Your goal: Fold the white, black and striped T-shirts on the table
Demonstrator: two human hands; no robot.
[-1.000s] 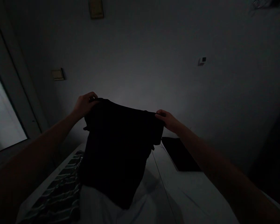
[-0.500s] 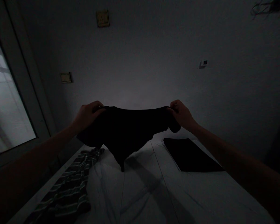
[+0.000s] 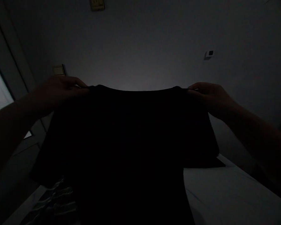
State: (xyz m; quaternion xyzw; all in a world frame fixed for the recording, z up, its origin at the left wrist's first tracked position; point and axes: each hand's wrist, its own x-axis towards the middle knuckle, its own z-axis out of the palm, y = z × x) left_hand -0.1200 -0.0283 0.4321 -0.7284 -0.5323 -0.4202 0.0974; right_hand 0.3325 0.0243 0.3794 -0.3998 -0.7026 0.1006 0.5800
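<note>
A black short-sleeved T-shirt hangs stretched between my two hands, its neckline at the top and a sleeve falling on either side. My left hand pinches one shoulder of it. At the other shoulder, my right hand grips the fabric between thumb and fingers. The shirt's lower end runs out of the bottom of the view. In the dark its folds and any print cannot be made out.
Behind the shirt is a white table. A striped cloth lies on its left part, partly covered by the shirt. A corner of a folded black cloth shows at right. The wall carries a switch and a small white device.
Both hands have moved up, nearer and farther apart. The shirt, bunched and swung out before, now hangs open and spread, covering much of the table and most of the folded black cloth.
</note>
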